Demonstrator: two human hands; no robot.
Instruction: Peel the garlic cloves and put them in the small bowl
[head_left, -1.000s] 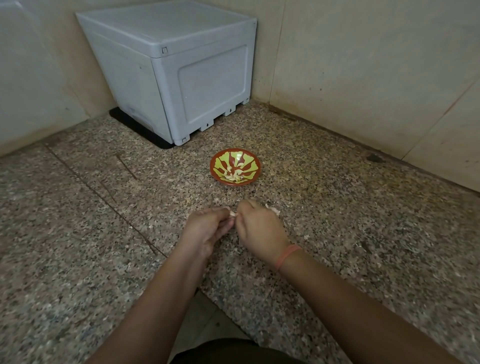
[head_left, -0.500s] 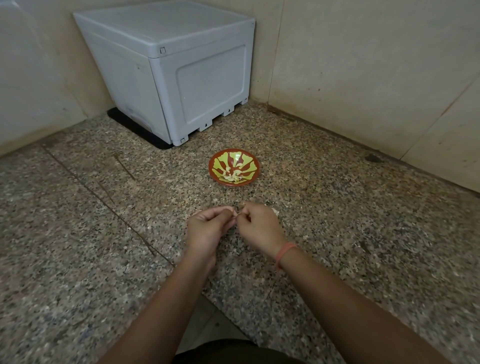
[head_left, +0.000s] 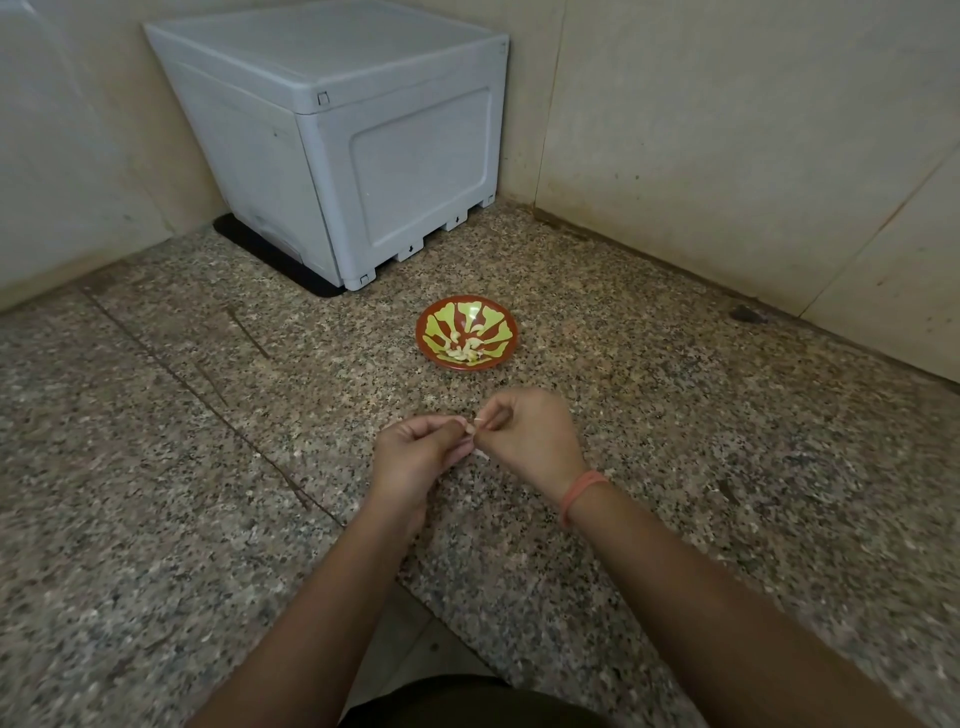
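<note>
- Underfoot, a speckled granite floor (head_left: 156, 467) is seen, polished and mottled in grey, brown and black, with thin dark joint lines running across it on the left.
- At the far left a boxy pale-grey plastic crate (head_left: 363, 156) is set into the corner, its front panel recessed with rounded corners; a dark mat (head_left: 260, 249) is visible under its left edge.
- Smooth beige wall tiles (head_left: 727, 130) are noted behind and to the right.
- At centre, beyond the hands, a small bowl (head_left: 511, 332) is placed on the floor: round, shallow and glossy, with a red-brown rim and yellow-green petal shapes inside.
- Several pale peeled cloves (head_left: 464, 352) are heaped at the near side of its well; a count cannot be made.
- A garlic clove (head_left: 470, 428) is held between the two hands, near the bowl but apart from it; only a small pale tip is exposed, the rest hidden by fingers.
- Whether skin remains on it cannot be made out.
- A pale scrap shows just below the hands; what it is cannot be told.
- The left hand (head_left: 415, 452) is curled, with the clove pinched at thumb and fingertips.
- The right hand (head_left: 524, 441), with an orange band (head_left: 582, 493) on its wrist, is likewise curled, its fingertips nipped onto the clove's exposed end.
- Both forearms are cut off by the near edge.
</note>
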